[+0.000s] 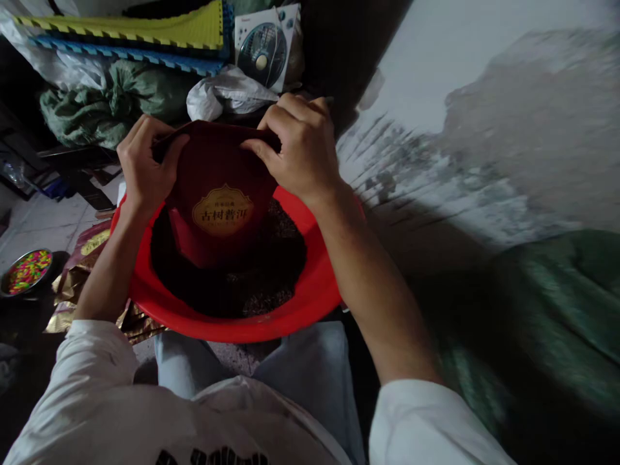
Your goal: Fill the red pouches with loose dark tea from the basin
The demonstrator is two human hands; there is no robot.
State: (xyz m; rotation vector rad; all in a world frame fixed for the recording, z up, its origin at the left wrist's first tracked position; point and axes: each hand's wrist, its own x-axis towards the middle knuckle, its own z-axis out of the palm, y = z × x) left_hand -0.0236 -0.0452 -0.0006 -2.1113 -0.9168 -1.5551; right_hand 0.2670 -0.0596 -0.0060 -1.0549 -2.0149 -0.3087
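A dark red pouch with a gold label stands upright over a red basin. The basin holds a heap of dark loose leaves. My left hand pinches the pouch's top edge on the left. At the right side of the same edge my right hand grips the rim with closed fingers. The pouch's mouth is pulled between both hands. Its lower end rests down in the leaves.
Flattened gold-and-red pouches lie left of the basin. A metal bowl of colourful pieces sits at far left. Behind are a green sack, foam mats, a white bag and a fan box. A green sack lies right.
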